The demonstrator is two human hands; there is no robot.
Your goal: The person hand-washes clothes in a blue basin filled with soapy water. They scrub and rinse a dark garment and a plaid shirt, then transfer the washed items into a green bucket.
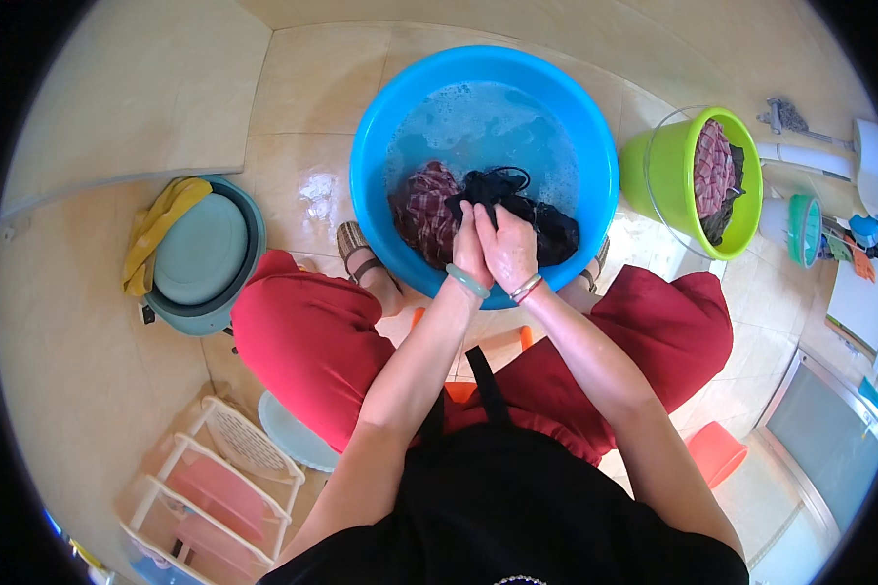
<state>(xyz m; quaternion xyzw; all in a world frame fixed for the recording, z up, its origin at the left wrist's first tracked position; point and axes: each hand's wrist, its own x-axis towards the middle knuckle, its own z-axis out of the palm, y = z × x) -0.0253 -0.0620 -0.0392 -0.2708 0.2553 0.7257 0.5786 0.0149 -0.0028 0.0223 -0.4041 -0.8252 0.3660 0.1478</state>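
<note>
A big round blue basin (363,175) stands on the floor between my feet, with sudsy water (478,117) in it. Side by side over its near half, my left hand (469,244) and my right hand (510,252) are closed on a wet black cloth garment (546,229), bunched between them. A thin dark strap loops up from the cloth just beyond my fingers. Left of my hands, a dark red patterned cloth (425,213) lies partly in the water. My fingertips are partly hidden in the black fabric.
A lime-green bucket (642,175) with patterned cloth inside stands right of the basin. To the left are grey-blue stacked basins (249,214) with a yellow cloth (166,229) over them. A white rack (254,444) stands lower left, a red-orange tub (717,454) lower right.
</note>
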